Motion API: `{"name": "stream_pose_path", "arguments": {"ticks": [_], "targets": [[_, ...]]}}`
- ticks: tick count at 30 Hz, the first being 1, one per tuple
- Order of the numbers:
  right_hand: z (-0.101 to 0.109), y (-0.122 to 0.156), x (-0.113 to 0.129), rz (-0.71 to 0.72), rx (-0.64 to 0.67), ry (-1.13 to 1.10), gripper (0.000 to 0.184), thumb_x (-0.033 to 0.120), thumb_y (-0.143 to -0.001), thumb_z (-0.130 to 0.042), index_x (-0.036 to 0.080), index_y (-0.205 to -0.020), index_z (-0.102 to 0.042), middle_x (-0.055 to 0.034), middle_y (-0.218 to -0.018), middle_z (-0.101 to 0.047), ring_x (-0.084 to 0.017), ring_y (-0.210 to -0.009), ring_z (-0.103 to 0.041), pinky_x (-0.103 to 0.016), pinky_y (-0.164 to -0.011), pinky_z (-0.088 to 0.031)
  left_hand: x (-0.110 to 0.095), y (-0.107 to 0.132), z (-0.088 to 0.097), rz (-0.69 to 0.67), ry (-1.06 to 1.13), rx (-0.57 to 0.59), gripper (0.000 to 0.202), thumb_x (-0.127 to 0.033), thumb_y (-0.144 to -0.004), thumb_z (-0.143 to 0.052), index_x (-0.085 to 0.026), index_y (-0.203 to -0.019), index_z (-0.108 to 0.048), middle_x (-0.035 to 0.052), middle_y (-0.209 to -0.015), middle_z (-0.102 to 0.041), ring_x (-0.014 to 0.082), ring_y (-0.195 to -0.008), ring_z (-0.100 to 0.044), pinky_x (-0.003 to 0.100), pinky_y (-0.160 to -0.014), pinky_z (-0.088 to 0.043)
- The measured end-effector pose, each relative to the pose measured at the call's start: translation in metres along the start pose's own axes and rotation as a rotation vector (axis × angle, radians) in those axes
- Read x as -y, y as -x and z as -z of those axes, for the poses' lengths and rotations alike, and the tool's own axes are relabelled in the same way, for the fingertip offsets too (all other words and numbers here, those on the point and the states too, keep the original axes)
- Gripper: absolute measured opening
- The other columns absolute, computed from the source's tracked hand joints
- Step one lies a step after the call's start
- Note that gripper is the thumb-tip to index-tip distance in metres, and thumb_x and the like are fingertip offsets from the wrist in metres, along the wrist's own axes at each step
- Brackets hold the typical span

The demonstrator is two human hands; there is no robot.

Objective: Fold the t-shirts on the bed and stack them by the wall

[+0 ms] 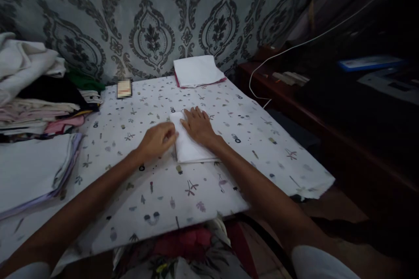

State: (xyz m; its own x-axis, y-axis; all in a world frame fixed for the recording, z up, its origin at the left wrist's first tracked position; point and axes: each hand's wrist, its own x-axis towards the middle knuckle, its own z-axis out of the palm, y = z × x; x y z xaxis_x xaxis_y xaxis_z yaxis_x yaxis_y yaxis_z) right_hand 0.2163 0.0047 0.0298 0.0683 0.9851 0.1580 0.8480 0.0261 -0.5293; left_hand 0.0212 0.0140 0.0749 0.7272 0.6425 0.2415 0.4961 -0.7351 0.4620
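A small folded white cloth (189, 148) lies in the middle of a table covered with a white patterned sheet (157, 192). My right hand (198, 125) rests flat on the cloth's upper right part, fingers stretched out together. My left hand (159, 138) is at the cloth's left edge with its fingers curled in, pinching or pressing that edge. Both forearms reach in from the bottom of the view.
A folded white cloth on a pink one (197, 71) sits at the table's far edge by the patterned wall. Stacks of folded fabric (36, 96) and a flat white pile (32, 170) fill the left. A dark wooden desk (327, 96) with a white cable (284, 52) stands right.
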Motion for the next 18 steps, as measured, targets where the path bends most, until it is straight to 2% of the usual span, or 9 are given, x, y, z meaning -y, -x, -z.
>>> {"name": "stream_pose_path", "arguments": {"ticks": [3,6,8,10,13,18], "targets": [[0.001,-0.016,0.015,0.031,0.039,0.113,0.048,0.046,-0.098,-0.039,0.014,-0.129,-0.056,-0.0176,-0.142,-0.051,-0.034,-0.14,-0.032,-0.055,-0.117,-0.013,-0.036,0.039,-0.009,0.009,-0.148,0.12,0.018,-0.037,-0.086,-0.055,-0.021,-0.078,-0.052,0.0035,-0.08,-0.061,0.0199,-0.076,-0.056,0.03,-0.066,-0.04],[-0.003,-0.031,0.031,0.029,0.06,0.188,0.043,0.045,-0.096,-0.046,0.012,-0.117,-0.061,-0.0195,-0.131,-0.057,-0.034,-0.126,-0.045,-0.051,-0.11,-0.028,-0.053,0.053,-0.022,0.115,-0.314,0.122,0.016,-0.037,-0.087,-0.056,-0.022,-0.091,-0.056,0.0083,-0.09,-0.065,0.0252,-0.085,-0.06,0.032,-0.066,-0.044],[-0.009,-0.036,0.037,0.0,0.033,0.18,0.036,0.041,-0.095,-0.048,0.014,-0.115,-0.061,-0.018,-0.127,-0.058,-0.032,-0.121,-0.047,-0.046,-0.104,-0.035,-0.056,0.054,-0.027,0.155,-0.373,0.116,0.014,-0.031,-0.088,-0.053,-0.021,-0.097,-0.057,0.0106,-0.095,-0.066,0.0275,-0.088,-0.062,0.034,-0.065,-0.045],[-0.013,-0.039,0.037,-0.02,-0.007,0.157,0.031,0.036,-0.096,-0.046,0.015,-0.113,-0.061,-0.0165,-0.125,-0.059,-0.031,-0.119,-0.048,-0.043,-0.101,-0.038,-0.059,0.051,-0.029,0.168,-0.401,0.132,0.015,-0.026,-0.088,-0.05,-0.019,-0.1,-0.058,0.013,-0.098,-0.066,0.0301,-0.09,-0.062,0.036,-0.064,-0.047],[-0.017,-0.04,0.032,-0.02,-0.018,0.132,0.03,0.034,-0.097,-0.041,0.018,-0.111,-0.061,-0.0148,-0.122,-0.059,-0.029,-0.118,-0.049,-0.042,-0.1,-0.037,-0.064,0.048,-0.028,0.194,-0.434,0.169,0.018,-0.023,-0.089,-0.049,-0.016,-0.102,-0.059,0.0163,-0.1,-0.066,0.0329,-0.089,-0.064,0.039,-0.062,-0.048],[-0.021,-0.043,0.027,-0.036,-0.001,0.09,0.033,0.034,-0.098,-0.034,0.02,-0.113,-0.06,-0.0155,-0.124,-0.058,-0.032,-0.122,-0.046,-0.048,-0.102,-0.034,-0.063,0.053,-0.031,0.2,-0.419,0.225,0.015,-0.016,-0.092,-0.044,-0.015,-0.097,-0.059,0.0165,-0.095,-0.068,0.0306,-0.084,-0.066,0.038,-0.065,-0.049]]}}
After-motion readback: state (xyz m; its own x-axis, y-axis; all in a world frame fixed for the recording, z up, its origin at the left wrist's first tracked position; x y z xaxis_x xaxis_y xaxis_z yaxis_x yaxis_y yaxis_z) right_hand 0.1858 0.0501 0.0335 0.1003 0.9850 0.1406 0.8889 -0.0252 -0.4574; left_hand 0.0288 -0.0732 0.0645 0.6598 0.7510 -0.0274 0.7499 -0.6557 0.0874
